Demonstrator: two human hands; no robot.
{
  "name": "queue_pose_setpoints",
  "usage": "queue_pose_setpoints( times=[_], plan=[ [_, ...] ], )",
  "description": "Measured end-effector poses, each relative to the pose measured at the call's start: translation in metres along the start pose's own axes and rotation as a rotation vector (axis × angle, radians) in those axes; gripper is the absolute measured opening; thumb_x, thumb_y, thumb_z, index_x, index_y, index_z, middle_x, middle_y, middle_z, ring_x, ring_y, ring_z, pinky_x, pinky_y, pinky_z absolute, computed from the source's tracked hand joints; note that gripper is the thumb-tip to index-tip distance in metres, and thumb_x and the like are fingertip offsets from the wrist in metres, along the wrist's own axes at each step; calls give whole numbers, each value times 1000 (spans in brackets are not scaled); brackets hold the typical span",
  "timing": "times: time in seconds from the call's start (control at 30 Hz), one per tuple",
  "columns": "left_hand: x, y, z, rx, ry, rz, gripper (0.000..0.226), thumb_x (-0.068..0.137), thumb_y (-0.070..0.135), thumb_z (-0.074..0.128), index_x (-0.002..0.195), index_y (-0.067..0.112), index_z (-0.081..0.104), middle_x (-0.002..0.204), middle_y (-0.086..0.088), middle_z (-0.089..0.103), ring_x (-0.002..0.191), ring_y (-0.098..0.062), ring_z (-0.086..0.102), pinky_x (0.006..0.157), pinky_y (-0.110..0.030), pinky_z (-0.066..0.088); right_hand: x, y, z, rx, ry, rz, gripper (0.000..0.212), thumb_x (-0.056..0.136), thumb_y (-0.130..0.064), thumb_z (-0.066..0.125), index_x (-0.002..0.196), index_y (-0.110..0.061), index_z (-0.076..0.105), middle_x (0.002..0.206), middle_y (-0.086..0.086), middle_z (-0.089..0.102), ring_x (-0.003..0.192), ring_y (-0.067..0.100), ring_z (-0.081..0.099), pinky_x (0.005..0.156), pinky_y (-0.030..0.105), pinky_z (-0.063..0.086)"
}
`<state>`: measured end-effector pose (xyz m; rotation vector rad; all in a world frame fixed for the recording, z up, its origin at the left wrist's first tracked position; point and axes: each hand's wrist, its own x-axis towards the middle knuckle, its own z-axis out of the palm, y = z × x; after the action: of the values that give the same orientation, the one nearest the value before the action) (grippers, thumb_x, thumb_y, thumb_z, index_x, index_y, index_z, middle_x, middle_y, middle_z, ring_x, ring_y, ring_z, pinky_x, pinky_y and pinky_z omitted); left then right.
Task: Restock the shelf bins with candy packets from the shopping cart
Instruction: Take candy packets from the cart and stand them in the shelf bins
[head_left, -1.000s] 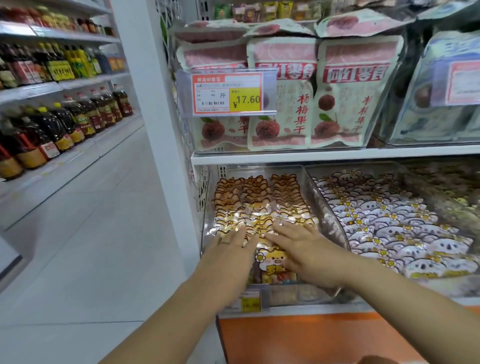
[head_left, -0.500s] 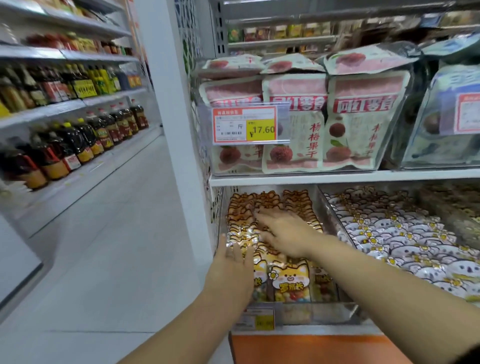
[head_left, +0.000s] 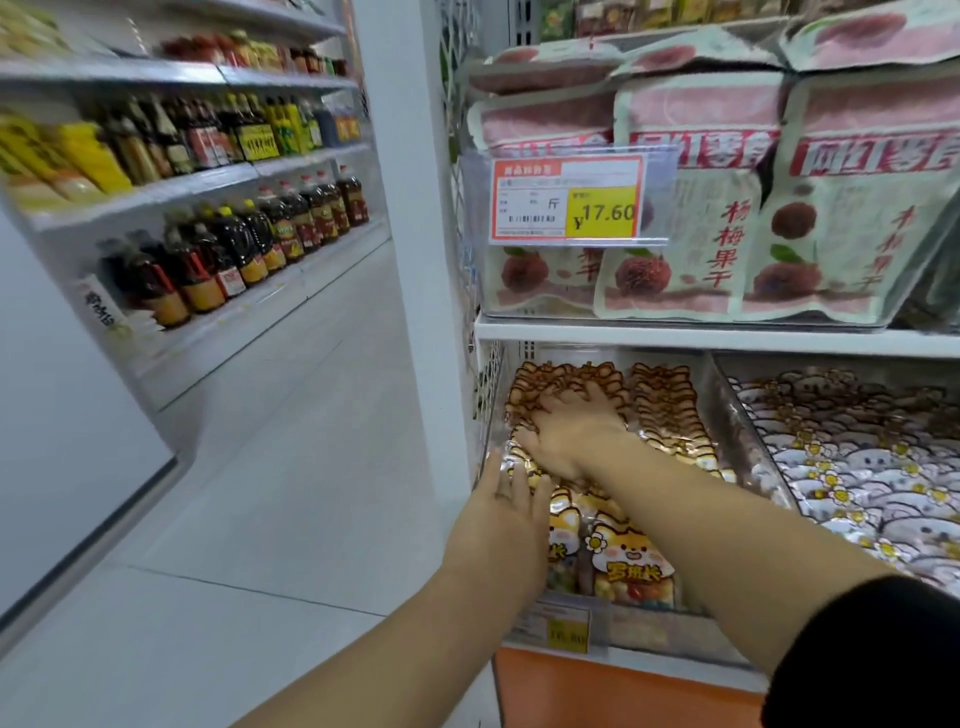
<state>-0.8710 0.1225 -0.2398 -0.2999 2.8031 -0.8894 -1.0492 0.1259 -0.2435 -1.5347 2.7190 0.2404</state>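
Left hand (head_left: 501, 525) lies flat with its fingers straight, holding nothing. Its fingertips touch the shiny packets at the near left corner of the clear bin (head_left: 649, 631) on the lower shelf. Just right of it and farther in, the right hand (head_left: 571, 431) is spread wide, palm down, pressing on the upright rows of candy packets (head_left: 667, 410); it grips none of them. Those orange-and-white cartoon packets fill the bin from near edge to far end, the nearest ones facing up beside the right forearm. Right again, past the clear side wall, a second bin (head_left: 763, 457) holds white packets (head_left: 872, 467) with small flowers. Above these, red-topped pouches (head_left: 852, 208) stand on the upper shelf.
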Motion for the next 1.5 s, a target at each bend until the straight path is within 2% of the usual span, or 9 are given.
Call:
queue_pose_setpoints(
  times=[0.2, 0.5, 0.7, 0.87, 0.93, 1.03, 1.17, 1.37, 1.5],
  plan=[
    [-2, 1, -4, -6, -52, 1, 70, 106, 39, 19, 153, 1, -17, 161, -30, -5, 151, -44, 4, 111, -57, -22, 16, 2, 6, 134, 63, -153, 61, 103, -48, 18, 159, -24, 13, 167, -6, 4, 153, 14, 2, 122, 53, -6],
    [-3, -1, -6, -42, -69, -8, 73, 106, 42, 22, 154, 2, -15, 162, -29, -1, 151, -42, 2, 114, -57, -20, 17, -7, 1, -10, -71, 30, 69, 99, -56, 5, 159, -22, 14, 167, -5, 7, 153, 21, 7, 116, 63, -12],
    [-3, 2, -6, -32, -55, -19, 72, 106, 41, 21, 154, 0, -14, 162, -29, 0, 151, -42, 7, 110, -58, -24, -9, 2, -12, 246, 50, -68, 63, 103, -45, 23, 159, -19, 11, 167, -2, 5, 153, 16, 5, 124, 45, 1],
    [-9, -3, -4, -54, -26, -11, 63, 106, 30, 16, 154, -3, -8, 162, -28, 1, 150, -43, 10, 118, -59, -14, -88, 14, -5, 367, 131, -80, 47, 104, -47, 30, 145, -29, 45, 153, -4, 43, 143, 21, 34, 118, 44, 23],
    [-10, -2, 3, -176, 149, 0, 58, 103, 23, 20, 155, -1, 16, 160, -27, 20, 145, -41, 29, 120, -63, 2, -132, 23, 1, 347, 66, -89, 49, 101, -55, 32, 143, -33, 46, 146, -7, 50, 137, 20, 42, 115, 43, 29],
    [-17, 12, 16, -452, 315, 57, 54, 98, 32, 31, 143, 11, 52, 147, -11, 52, 130, -29, 55, 112, -55, 37, -181, 32, 11, 272, 19, -137, 74, 91, -73, -1, 153, -42, 25, 160, -11, 28, 150, 17, 21, 121, 44, 19],
    [-17, 21, 22, -606, 276, 62, 66, 103, 54, 13, 148, 20, 47, 156, -3, 40, 142, -23, 41, 115, -49, 35, -189, 40, 27, 188, -44, -51, 86, 78, -70, -19, 157, -42, 2, 164, -17, -10, 152, 11, -11, 120, 47, -10],
    [-11, 25, 21, -676, 136, 42, 98, 70, 68, -35, 157, 29, -10, 166, 9, -11, 152, -11, -14, 124, -43, -5, -161, 37, 35, 195, -140, 73, 59, 106, -44, 26, 156, -42, -4, 163, -15, -19, 151, 14, -18, 120, 54, -11],
    [-15, 26, 26, -710, 302, 39, 76, 94, 64, -12, 158, 34, 14, 166, 3, 7, 154, -17, 7, 122, -42, 3, -164, 30, 34, 271, 107, 109, 71, 96, -41, 54, 156, -36, 17, 166, -10, 8, 151, 18, 14, 121, 51, 8]
  ],
)
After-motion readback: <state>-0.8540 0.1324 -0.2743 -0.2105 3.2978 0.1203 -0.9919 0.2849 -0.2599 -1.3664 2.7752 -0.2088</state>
